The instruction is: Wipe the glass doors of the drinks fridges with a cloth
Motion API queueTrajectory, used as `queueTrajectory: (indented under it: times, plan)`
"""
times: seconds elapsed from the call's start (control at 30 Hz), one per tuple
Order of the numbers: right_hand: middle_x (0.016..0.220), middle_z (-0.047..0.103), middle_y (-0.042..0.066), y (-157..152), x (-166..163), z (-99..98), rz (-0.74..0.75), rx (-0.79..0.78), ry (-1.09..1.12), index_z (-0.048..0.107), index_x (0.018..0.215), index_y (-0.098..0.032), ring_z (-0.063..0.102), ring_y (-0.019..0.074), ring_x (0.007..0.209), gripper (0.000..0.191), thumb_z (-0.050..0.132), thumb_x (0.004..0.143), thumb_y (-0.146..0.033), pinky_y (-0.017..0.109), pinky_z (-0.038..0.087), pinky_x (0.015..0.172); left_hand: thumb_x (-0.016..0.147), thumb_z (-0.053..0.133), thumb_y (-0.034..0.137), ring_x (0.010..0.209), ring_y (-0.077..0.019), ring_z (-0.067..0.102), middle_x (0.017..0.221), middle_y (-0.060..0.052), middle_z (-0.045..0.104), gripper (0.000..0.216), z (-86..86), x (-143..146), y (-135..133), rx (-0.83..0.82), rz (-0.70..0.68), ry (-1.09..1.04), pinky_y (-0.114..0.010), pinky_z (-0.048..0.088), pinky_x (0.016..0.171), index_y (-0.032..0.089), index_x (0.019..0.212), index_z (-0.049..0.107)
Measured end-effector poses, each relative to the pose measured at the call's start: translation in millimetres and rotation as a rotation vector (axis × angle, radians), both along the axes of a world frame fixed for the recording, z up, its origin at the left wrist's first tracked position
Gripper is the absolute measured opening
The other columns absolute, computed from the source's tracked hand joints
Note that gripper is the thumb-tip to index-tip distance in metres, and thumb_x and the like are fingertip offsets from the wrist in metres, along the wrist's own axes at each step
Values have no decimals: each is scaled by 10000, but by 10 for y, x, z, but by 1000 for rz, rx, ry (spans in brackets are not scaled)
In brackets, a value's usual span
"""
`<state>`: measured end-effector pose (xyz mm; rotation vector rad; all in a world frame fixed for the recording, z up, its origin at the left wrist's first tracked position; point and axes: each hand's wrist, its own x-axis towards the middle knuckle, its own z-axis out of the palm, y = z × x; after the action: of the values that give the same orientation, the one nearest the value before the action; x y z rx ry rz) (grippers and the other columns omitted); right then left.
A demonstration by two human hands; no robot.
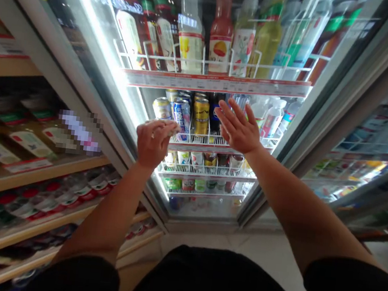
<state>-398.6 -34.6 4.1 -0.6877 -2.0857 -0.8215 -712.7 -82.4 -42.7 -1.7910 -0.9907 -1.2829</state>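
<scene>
My left hand (pixel 153 142) is raised before the glass door (pixel 207 212) of a lit drinks cooler, its fingers curled together. A small pale, crumpled-looking bit shows at its fingertips; its kind cannot be made out. To the right, my right hand (pixel 240 127) is open, palm toward the glass, with fingers stretched out. Whether either hand touches the glass is unclear. Past the hands, on the middle shelf, are a blue-and-silver can (pixel 182 116), a gold can (pixel 201 117) and a dark blue can (pixel 215 110), partly hidden by my right fingers.
Glass bottles, one with red drink (pixel 222 32), line the shelf above behind a white wire rail. A price strip (pixel 218 84) runs under them. Lower shelves hold more cans (pixel 196 160). Wooden shelves (pixel 37 169) with bottles stand at left; another cooler (pixel 365 151) is at right.
</scene>
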Motion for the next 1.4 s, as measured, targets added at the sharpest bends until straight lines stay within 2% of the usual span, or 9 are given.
queueTrajectory:
  times: [0.1, 0.27, 0.47, 0.7, 0.83, 0.93, 1.03, 1.2, 1.4]
  plan:
    - [1640, 351, -30, 3, 0, -3, 4, -17, 6, 121, 1634, -364, 297, 253, 1535, 648, 400, 1064, -231, 566, 213, 1295, 994, 600, 268, 1118, -256, 598, 1132, -92, 643, 249, 71, 114, 26, 24, -26, -83, -470, 413, 1035, 287, 1224, 695]
    - [1649, 327, -32, 33, 12, -15, 14, -12, -6, 91, 1634, -358, 266, 241, 1546, 651, 388, 1068, -236, 547, 205, 1300, 991, 613, 229, 1034, -219, 615, 1079, -60, 660, 229, -5, 372, 6, 13, -90, 56, -413, 457, 968, 316, 1185, 697]
    - [1652, 317, -30, 27, 11, -14, 8, 36, -6, 3, 1627, -348, 271, 223, 1543, 668, 366, 1076, -244, 517, 204, 1303, 1025, 532, 268, 1208, -252, 533, 1239, -81, 610, 338, 404, 543, 131, 40, -56, -74, -459, 407, 1074, 267, 1356, 600]
    - [1672, 284, 6, 44, 75, -12, 48, 12, -24, 17, 1641, -322, 262, 238, 1548, 749, 465, 1054, -448, 486, 164, 1310, 991, 552, 168, 1116, -228, 592, 1172, -67, 671, 369, 55, 818, 127, 6, -188, 98, -413, 449, 1018, 289, 1338, 583]
    - [1660, 320, 16, 43, 120, -4, 49, -24, -75, 156, 1640, -330, 290, 279, 1540, 836, 545, 968, -641, 526, 171, 1305, 1002, 549, 211, 1256, -222, 570, 1309, -98, 629, 391, 232, 1055, 150, -19, -279, 72, -443, 446, 1098, 249, 1377, 447]
    - [1641, 361, 4, 26, 119, -17, 44, -37, -77, 171, 1635, -356, 316, 271, 1531, 767, 546, 998, -559, 538, 213, 1296, 1010, 513, 281, 1388, -229, 487, 1428, -137, 548, 369, 266, 1165, 131, -159, -369, 143, -455, 456, 1131, 244, 1364, 412]
    - [1616, 408, -22, 19, 109, -39, 45, -26, -68, 171, 1629, -390, 348, 250, 1518, 661, 489, 1049, -399, 529, 269, 1278, 991, 519, 391, 1467, -257, 406, 1491, -141, 495, 411, 101, 1026, 83, -183, -313, 187, -504, 433, 1166, 260, 1368, 419]
    - [1582, 466, -25, 63, 120, -57, 12, 35, -48, 158, 1631, -397, 432, 244, 1471, 660, 472, 1051, -363, 478, 336, 1242, 1011, 451, 404, 1567, -297, 181, 1578, -167, 419, 540, -105, 483, 155, -29, 44, -12, -596, 165, 1273, 212, 1511, 383]
    - [1344, 655, 60, 36, 74, -233, 56, 189, 73, 163, 1646, -311, 584, 274, 1298, 747, 543, 1007, -383, 453, 335, 1209, 1038, 408, 414, 1577, -280, 76, 1617, -171, 366, 624, -145, 334, 308, -28, 77, 7, -571, 36, 1290, 155, 1599, 322]
